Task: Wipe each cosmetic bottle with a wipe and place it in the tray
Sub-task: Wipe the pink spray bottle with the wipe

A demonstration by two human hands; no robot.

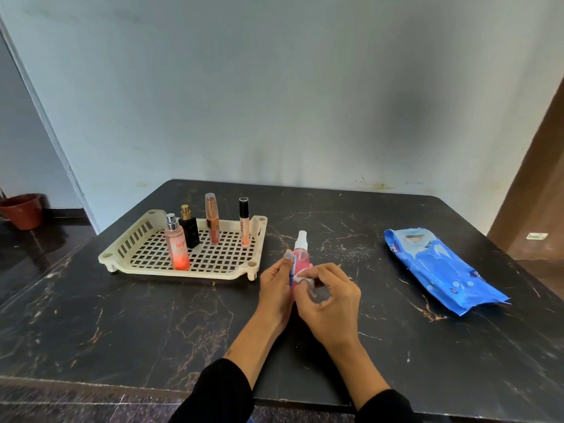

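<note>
Pink spray bottle (301,254) stands upright just off the tray's (183,271) right front corner, held by the left hand (274,285), whose fingers curl around its side. The right hand (328,297) pinches a small white wipe (303,274) against the bottle's body. Four bottles already stand in the tray, so this one seems to be the last (I see no other outside). The tray's right front part has free room, and the table (122,325) between bottle and tray is open. A blue wipe pack (439,267) lies well apart on the right.
</note>
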